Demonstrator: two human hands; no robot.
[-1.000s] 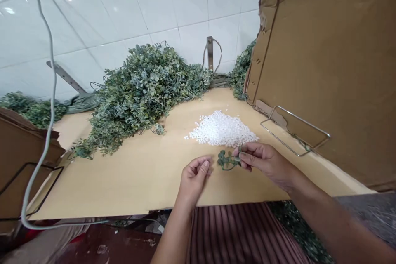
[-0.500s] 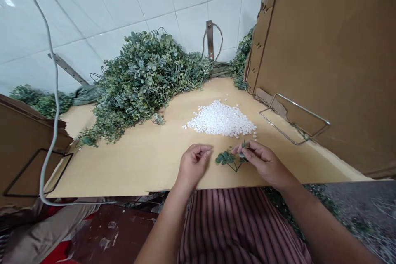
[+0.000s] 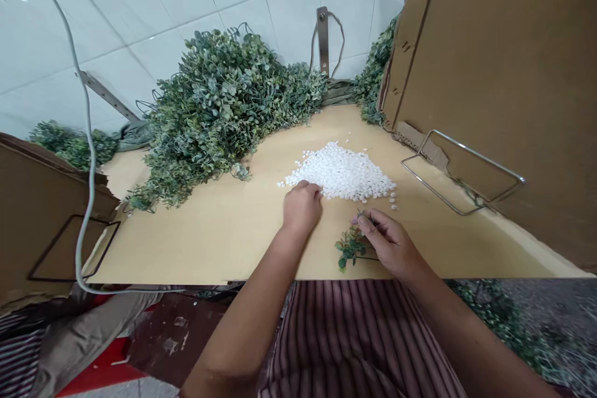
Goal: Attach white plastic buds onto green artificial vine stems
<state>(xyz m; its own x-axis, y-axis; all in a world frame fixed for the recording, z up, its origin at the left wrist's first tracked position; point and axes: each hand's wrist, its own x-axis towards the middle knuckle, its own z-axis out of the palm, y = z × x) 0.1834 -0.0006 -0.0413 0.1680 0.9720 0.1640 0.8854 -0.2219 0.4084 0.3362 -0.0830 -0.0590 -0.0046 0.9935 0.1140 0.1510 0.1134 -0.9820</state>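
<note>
Right hand (image 3: pixel 389 241): we see its grip pinching a green leafy sprig (image 3: pixel 349 247), whose leaves show beside the fingertips, over the near part of the surface (image 3: pixel 224 242). Left hand (image 3: pixel 301 206): fingers bunched at the near-left edge of a pile of white pieces (image 3: pixel 347 171); we cannot tell whether its grip pinches any. We note a foliage heap (image 3: pixel 219 106) farther left.
</note>
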